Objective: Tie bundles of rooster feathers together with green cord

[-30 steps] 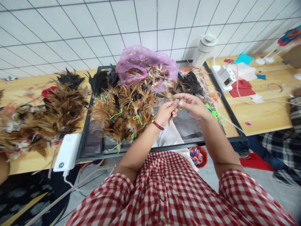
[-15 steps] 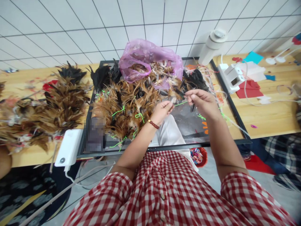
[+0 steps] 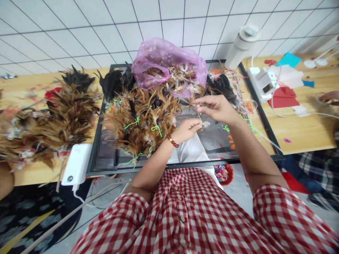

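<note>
My left hand [image 3: 186, 130] is closed in a pinch above the framed tray [image 3: 212, 163], a beaded bracelet on its wrist. A pale, fluffy feather tuft [image 3: 206, 124] sticks out past its fingertips. A bright green string [image 3: 200, 118] runs from there up to my right hand [image 3: 218, 109], whose thumb and fingers are pinched around it. The right fingertips hide the string's end. Just beyond them lie brown feathers from the loose heap. Left of my hands spreads a pile of brown feather bunches [image 3: 144, 116], several tied with green string.
A purple plastic bag [image 3: 169, 53] of feathers rests at the tray's back. Behind right stand a white bottle [image 3: 242, 46] and a power strip [image 3: 259, 83]. More feathers [image 3: 66, 120] and a white power bank [image 3: 76, 164] lie left. Another person's hand [image 3: 329, 98] is far right.
My right hand has moved left and slightly up, over the left one. My left hand has shifted a little right and down, and the string between them now runs steeply.
</note>
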`<action>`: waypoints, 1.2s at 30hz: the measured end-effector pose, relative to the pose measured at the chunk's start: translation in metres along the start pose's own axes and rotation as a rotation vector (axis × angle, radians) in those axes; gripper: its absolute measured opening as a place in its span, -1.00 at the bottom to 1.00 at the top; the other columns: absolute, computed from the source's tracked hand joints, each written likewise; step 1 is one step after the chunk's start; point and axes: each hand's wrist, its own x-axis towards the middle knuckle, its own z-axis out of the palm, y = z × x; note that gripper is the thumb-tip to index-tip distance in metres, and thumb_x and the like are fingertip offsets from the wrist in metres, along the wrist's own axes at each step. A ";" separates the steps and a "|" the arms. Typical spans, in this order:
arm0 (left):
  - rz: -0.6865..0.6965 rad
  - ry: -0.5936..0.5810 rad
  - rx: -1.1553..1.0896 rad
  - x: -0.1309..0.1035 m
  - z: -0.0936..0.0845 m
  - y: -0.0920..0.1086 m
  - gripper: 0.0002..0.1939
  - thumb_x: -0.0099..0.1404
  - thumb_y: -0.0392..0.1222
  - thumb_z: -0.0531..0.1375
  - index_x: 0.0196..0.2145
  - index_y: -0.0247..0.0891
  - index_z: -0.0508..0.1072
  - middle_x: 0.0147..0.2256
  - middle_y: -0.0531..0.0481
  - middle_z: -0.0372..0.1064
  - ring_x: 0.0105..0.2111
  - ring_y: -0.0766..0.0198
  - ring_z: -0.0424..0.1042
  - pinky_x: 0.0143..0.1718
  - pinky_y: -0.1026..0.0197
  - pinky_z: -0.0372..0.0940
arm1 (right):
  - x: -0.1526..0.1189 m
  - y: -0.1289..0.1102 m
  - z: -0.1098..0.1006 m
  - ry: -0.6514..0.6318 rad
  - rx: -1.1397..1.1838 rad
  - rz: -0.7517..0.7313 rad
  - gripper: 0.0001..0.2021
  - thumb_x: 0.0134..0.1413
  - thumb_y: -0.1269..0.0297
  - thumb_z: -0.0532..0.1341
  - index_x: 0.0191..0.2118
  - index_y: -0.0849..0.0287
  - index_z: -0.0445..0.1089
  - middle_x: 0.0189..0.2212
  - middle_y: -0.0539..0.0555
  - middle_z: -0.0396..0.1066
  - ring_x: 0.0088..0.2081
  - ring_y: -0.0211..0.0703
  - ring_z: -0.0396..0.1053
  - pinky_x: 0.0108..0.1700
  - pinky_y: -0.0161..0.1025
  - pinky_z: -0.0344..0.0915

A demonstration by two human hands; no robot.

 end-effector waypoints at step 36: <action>-0.340 0.331 -0.464 0.004 0.005 0.017 -0.61 0.41 -0.15 0.21 -0.56 -0.27 0.30 -0.60 0.12 0.24 -0.63 0.49 0.12 -0.57 0.37 0.01 | -0.023 -0.037 -0.018 -0.032 -0.865 -0.228 -0.73 0.36 0.29 0.07 -0.13 0.02 0.55 -0.18 0.09 0.56 -0.16 -0.03 0.45 -0.11 -0.02 0.32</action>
